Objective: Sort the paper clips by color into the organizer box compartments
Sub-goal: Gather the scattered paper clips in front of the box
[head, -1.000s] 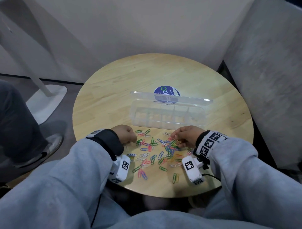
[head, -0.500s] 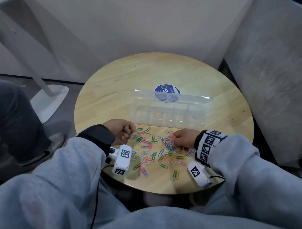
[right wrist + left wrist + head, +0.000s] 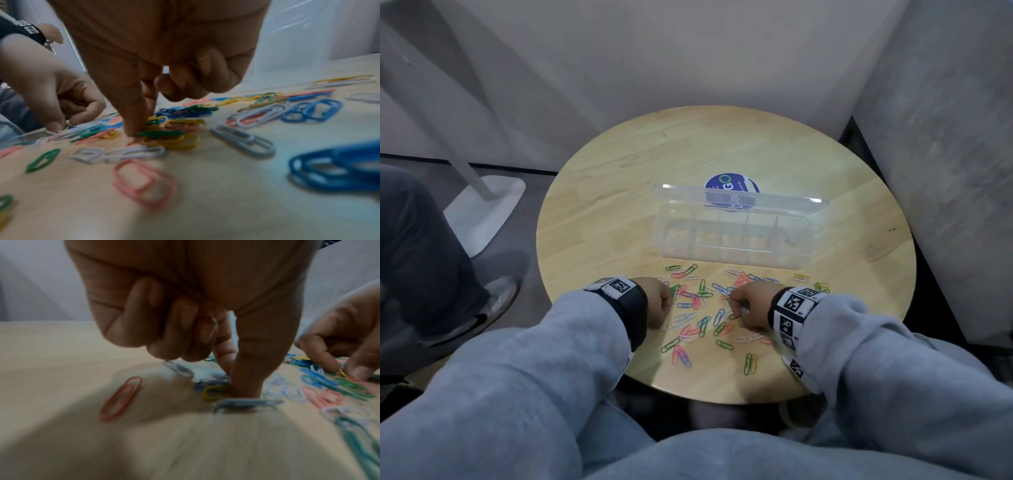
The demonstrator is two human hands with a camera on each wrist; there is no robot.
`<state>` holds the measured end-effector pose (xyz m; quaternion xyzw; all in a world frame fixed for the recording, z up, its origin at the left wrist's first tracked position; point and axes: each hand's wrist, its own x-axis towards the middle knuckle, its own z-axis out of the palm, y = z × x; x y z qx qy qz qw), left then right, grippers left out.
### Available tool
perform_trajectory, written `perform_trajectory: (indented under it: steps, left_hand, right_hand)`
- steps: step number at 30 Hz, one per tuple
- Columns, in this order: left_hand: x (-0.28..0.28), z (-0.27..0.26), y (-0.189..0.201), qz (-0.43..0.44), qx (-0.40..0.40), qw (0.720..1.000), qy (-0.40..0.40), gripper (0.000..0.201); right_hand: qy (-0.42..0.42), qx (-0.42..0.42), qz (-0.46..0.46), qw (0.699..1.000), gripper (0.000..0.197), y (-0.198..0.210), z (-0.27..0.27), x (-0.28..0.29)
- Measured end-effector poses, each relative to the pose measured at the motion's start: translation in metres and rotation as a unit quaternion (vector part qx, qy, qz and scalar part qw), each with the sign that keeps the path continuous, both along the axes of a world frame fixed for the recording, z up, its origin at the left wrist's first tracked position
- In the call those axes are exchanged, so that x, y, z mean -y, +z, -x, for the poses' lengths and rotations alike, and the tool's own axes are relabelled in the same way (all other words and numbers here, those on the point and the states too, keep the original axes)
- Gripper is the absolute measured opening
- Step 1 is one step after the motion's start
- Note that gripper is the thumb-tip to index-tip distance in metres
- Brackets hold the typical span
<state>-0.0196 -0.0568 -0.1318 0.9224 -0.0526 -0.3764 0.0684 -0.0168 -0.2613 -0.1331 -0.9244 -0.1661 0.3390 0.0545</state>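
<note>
Coloured paper clips [image 3: 702, 308] lie scattered on the round wooden table [image 3: 619, 192], in front of the clear organizer box [image 3: 732, 240], whose lid stands open behind it. My left hand [image 3: 664, 303] is at the pile's left edge. In the left wrist view its thumb and forefinger tips [image 3: 244, 386] meet on the table among a grey, a yellow and a blue clip, pinching one; the other fingers are curled. My right hand [image 3: 736, 305] is in the pile's right half. Its thumb and forefinger [image 3: 135, 129] pinch a clip where a green clip [image 3: 162, 134] lies over yellow ones.
A blue round sticker [image 3: 731, 186] shows behind the box lid. Walls close in behind and to the right of the table. On the left, a white stand base [image 3: 482, 212] and another person's leg and shoe [image 3: 493, 301] are on the floor.
Half a second ago my left hand was lifted and turned up beside the pile; it has come back down onto the clips. My right hand has stayed low in the pile, shifting slightly.
</note>
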Motion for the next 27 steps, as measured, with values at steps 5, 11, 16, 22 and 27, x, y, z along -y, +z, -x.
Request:
perform_trajectory:
  steps: [5,11,16,22,27]
  left_hand:
    - [-0.001,-0.003,-0.001,0.033,0.054,0.998,0.005,0.016]
    - [-0.01,-0.004,-0.005,0.046,0.058,0.997,0.017,0.011]
    - [-0.007,-0.001,-0.003,0.035,0.067,0.997,0.003,0.011]
    - [-0.001,-0.006,-0.009,0.037,0.045,0.998,0.02,0.015]
    - [-0.003,-0.004,-0.01,0.088,0.037,0.992,0.084,0.021]
  right_hand:
    - [-0.021,0.032,-0.015,0.999,0.019,-0.003,-0.004,0.008]
    - [-0.013,0.03,-0.017,0.999,0.014,-0.007,-0.006,0.014]
    - [-0.012,0.025,-0.011,1.0,0.013,-0.007,-0.006,0.012]
    - [-0.024,0.034,-0.006,0.999,0.021,-0.008,-0.005,0.015]
    - [-0.013,0.026,-0.012,1.0,0.017,-0.006,-0.003,0.017]
